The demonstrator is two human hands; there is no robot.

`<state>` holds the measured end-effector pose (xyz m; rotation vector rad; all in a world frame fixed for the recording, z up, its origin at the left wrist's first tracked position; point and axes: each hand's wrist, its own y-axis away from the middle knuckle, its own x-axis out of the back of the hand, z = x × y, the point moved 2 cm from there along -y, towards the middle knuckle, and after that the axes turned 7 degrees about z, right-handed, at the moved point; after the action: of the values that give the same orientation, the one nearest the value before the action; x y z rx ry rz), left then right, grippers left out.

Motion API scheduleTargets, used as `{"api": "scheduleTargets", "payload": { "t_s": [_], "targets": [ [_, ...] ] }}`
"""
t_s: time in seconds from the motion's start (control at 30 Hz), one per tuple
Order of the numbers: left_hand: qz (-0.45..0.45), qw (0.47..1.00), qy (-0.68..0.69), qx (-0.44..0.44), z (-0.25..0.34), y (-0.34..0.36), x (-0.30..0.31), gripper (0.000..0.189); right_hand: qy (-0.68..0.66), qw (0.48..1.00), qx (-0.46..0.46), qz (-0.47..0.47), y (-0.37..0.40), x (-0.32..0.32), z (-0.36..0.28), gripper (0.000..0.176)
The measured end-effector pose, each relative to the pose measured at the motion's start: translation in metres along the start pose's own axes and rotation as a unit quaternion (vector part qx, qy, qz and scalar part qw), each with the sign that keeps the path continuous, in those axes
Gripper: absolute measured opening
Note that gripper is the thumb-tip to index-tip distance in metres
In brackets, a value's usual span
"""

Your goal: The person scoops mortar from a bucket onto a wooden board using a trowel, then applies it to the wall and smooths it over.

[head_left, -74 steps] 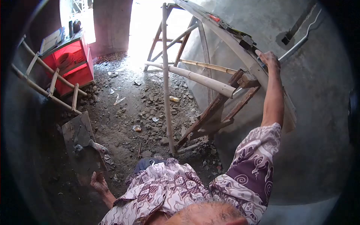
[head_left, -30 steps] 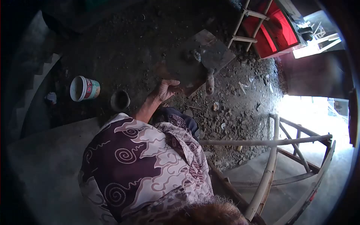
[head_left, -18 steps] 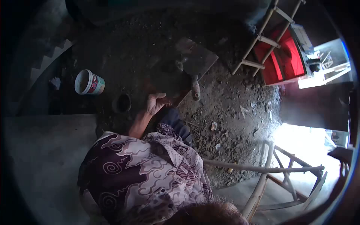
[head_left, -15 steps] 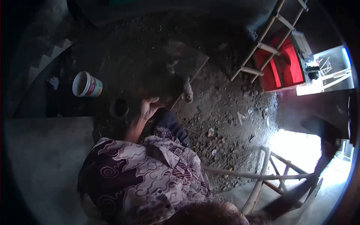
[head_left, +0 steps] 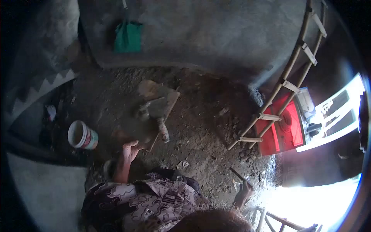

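Where my left hand is: my left hand (head_left: 129, 150) is low on a straight arm, at the near edge of the flat board (head_left: 170, 101) on the dirt floor (head_left: 201, 127).
Left fingers: spread apart, thumb out. I cannot tell if they touch the board.
Board: gray mud sits on it, and a trowel (head_left: 162, 129) pokes its handle toward me.
Right hand: my right hand (head_left: 243, 195) hangs low by my side.
Right fingers: closed around a thin dark stick (head_left: 239, 177) that points up.
Nearby: a white cup (head_left: 82, 135) sits just left of my left hand. A ladder (head_left: 286, 83) leans over a red box (head_left: 284, 131), well apart.
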<state>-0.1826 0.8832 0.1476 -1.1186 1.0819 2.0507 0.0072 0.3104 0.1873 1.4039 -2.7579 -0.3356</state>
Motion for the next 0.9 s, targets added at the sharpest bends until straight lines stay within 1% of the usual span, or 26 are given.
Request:
{"api": "scheduleTargets", "payload": {
  "t_s": [0.03, 0.1, 0.13, 0.17, 0.2, 0.23, 0.27, 0.33, 0.37, 0.43, 0.47, 0.5, 0.53, 0.57, 0.6, 0.63, 0.67, 0.7, 0.73, 0.77, 0.83, 0.87, 0.9],
  "targets": [
    [-0.01, 1.0, -0.006, 0.011, 0.0, -0.011, 0.0, 0.014, -0.009, 1.0, 0.002, 0.014, -0.008, 0.001, 0.009, 0.032],
    [-0.096, 0.993, 0.065, 0.002, 0.0, -0.03, -0.003, 0.015, -0.036, 0.994, -0.066, 0.078, -0.02, 0.016, 0.049, 0.032],
    [-0.022, 1.0, 0.006, -0.014, 0.0, -0.035, -0.022, 0.015, -0.059, 0.989, -0.089, 0.102, -0.04, 0.027, 0.078, 0.029],
    [-0.015, 1.0, -0.004, 0.004, -0.008, -0.039, -0.027, 0.015, -0.053, 0.987, -0.094, 0.122, -0.043, 0.041, 0.084, 0.029],
    [-0.035, 0.999, 0.002, 0.0, -0.012, -0.043, -0.031, 0.014, -0.08, 0.985, -0.095, 0.122, -0.045, 0.046, 0.091, 0.028],
    [-0.055, 0.998, 0.01, -0.008, -0.01, -0.053, -0.039, 0.014, -0.107, 0.983, -0.095, 0.118, -0.047, 0.038, 0.097, 0.027],
    [-0.052, 0.999, 0.001, 0.0, -0.012, -0.063, -0.04, 0.014, -0.107, 0.981, -0.101, 0.129, -0.042, 0.025, 0.091, 0.027],
    [-0.015, 0.999, -0.011, -0.028, -0.028, -0.09, -0.044, 0.014, -0.088, 0.979, -0.093, 0.156, -0.049, -0.003, 0.075, 0.021],
    [-0.012, 1.0, -0.014, -0.024, -0.039, -0.108, -0.052, 0.014, -0.086, 0.979, -0.094, 0.161, -0.071, -0.016, 0.08, 0.021],
    [-0.068, 0.997, -0.009, -0.023, -0.066, -0.121, -0.06, 0.021, -0.04, 0.991, -0.118, 0.045, -0.11, -0.025, 0.092, 0.017],
    [-0.06, 0.998, -0.009, -0.023, -0.08, -0.143, -0.066, 0.021, -0.07, 0.991, -0.105, 0.043, -0.133, -0.058, 0.094, 0.018],
    [-0.039, 0.998, -0.007, -0.047, -0.094, -0.151, -0.067, 0.026, -0.095, 0.99, -0.096, 0.043, -0.149, -0.078, 0.093, 0.019],
    [-0.026, 0.997, -0.004, -0.074, -0.108, -0.162, -0.075, 0.03, -0.088, 0.99, -0.11, 0.0, -0.178, -0.097, 0.101, 0.019],
    [-0.024, 0.997, -0.003, -0.076, -0.123, -0.17, -0.085, 0.03, -0.085, 0.988, -0.121, -0.043, -0.196, -0.127, 0.09, 0.019],
    [-0.049, 0.997, -0.005, -0.06, -0.137, -0.176, -0.096, 0.034, -0.032, 0.995, -0.05, -0.083, -0.21, -0.153, 0.075, 0.019],
    [-0.066, 0.997, -0.006, -0.044, -0.144, -0.176, -0.102, 0.039, -0.011, 0.991, -0.043, -0.129, -0.219, -0.183, 0.06, 0.023],
    [-0.058, 0.997, -0.009, -0.046, -0.153, -0.181, -0.11, 0.039, 0.01, 0.984, -0.033, -0.175, -0.228, -0.213, 0.045, 0.026],
    [-0.073, 0.996, 0.003, -0.056, -0.165, -0.188, -0.124, 0.043, -0.002, 0.97, -0.083, -0.227, -0.254, -0.234, 0.048, 0.033],
    [-0.087, 0.994, 0.017, -0.067, -0.178, -0.197, -0.136, 0.048, -0.012, 0.976, -0.053, -0.212, -0.267, -0.261, 0.042, 0.043],
    [-0.075, 0.995, 0.019, -0.069, -0.189, -0.206, -0.145, 0.048, -0.022, 0.98, -0.024, -0.198, -0.276, -0.289, 0.035, 0.054],
    [-0.028, 0.997, 0.008, -0.066, -0.203, -0.214, -0.156, 0.049, 0.0, 0.974, 0.032, -0.223, -0.289, -0.333, 0.012, 0.043],
    [-0.011, 0.997, 0.005, -0.07, -0.207, -0.216, -0.161, 0.049, 0.011, 0.971, 0.063, -0.232, -0.284, -0.349, -0.004, 0.051],
    [-0.059, 0.996, 0.008, -0.064, -0.212, -0.227, -0.172, 0.049, 0.018, 0.966, 0.095, -0.241, -0.282, -0.369, -0.019, 0.059]
  ]
}}
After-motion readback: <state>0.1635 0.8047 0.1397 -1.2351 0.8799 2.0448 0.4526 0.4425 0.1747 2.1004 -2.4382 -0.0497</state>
